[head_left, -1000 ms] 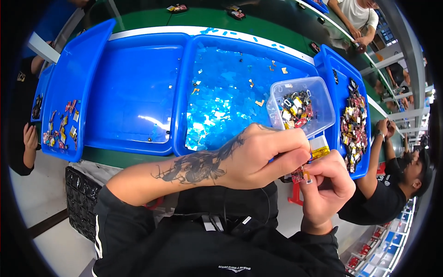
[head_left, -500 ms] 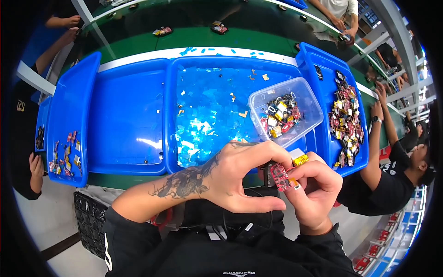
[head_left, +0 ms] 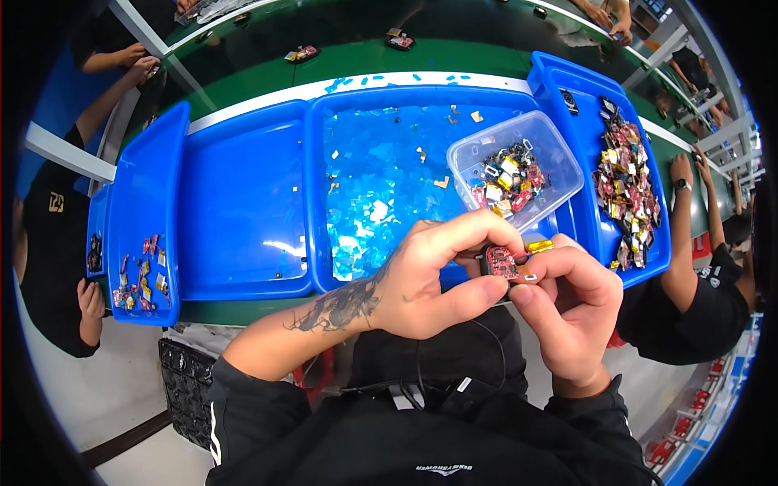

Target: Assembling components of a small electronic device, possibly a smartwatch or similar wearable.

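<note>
A small red circuit board [head_left: 504, 263] with a yellow tab is pinched between both my hands just in front of my chest. My left hand [head_left: 442, 275] grips its left side with thumb and fingers curled over it. My right hand [head_left: 567, 304] holds its right edge with thumb and forefinger. Just beyond my hands stands a clear plastic tub [head_left: 514, 170] with several small red, yellow and black parts, resting in the middle blue tray [head_left: 381, 178], whose floor is strewn with blue film scraps.
An empty blue tray [head_left: 243, 211] lies left of the middle one. A narrow blue tray [head_left: 142, 235] at far left and another [head_left: 624, 174] at right hold several small parts. Other people's arms [head_left: 689, 227] reach in at right and left. A green table [head_left: 340, 65] lies beyond.
My hands have come lower and nearer to my body with the red board, away from the clear tub. My fingers have shifted their hold on the board.
</note>
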Tool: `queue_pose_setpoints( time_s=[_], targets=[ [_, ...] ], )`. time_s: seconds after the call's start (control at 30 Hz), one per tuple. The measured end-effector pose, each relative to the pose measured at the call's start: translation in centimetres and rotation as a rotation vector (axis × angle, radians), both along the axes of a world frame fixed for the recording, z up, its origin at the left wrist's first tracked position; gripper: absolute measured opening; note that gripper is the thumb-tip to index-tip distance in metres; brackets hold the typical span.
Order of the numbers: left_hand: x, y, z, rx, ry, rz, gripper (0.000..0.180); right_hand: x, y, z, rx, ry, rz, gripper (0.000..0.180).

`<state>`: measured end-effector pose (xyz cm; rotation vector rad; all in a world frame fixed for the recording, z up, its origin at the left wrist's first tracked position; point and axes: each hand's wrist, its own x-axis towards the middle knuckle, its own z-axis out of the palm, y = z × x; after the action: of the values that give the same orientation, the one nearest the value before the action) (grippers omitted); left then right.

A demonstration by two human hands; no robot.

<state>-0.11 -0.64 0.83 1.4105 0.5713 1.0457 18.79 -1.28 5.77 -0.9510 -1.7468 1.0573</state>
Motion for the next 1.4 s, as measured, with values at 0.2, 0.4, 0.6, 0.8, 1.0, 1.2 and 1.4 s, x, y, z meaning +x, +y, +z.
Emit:
queue_pose_setpoints(
  time_s=[0.2,0.4,0.6,0.8,1.0,1.2,1.4],
  targets=[
    [-0.2,0.3,-0.1,0.289,0.074,0.023,0.048,-0.1,-0.4,0.3,0.261,-0.208,-0.053,0.019],
    [0.0,-0.3,0.2,0.384,0.051,0.05,0.055,1.0,-0.6,0.1,0.279,-0.151,-0.024,0.028],
    [0.1,0.3,0.4,0.508,0.108,0.048,0.061,1.6,-0.5,0.8,0.289,-0.213,0.024,0.03],
    [0.0,0.7,0.3,0.51,0.159,-0.017,0.061,2.3,-1.0,0.3,0.338,-0.334,-0.009,0.031],
    [0.3,0.1,2.0,0.205,0.084,-0.087,0.059,3.0,-0.7,-0.3,0.43,-0.337,-0.05,0.033],
    [-0.1,0.0,1.8,0.026,0.121,-0.17,0.059,3.2,-0.3,-0.4,0.133,-0.133,0.103,0.022],
    [2.0,-0.7,-0.2,-0.317,-0.201,-0.174,0.067,3.1,1.0,-2.3,-0.21,0.081,0.123,0.011]
  ],
)
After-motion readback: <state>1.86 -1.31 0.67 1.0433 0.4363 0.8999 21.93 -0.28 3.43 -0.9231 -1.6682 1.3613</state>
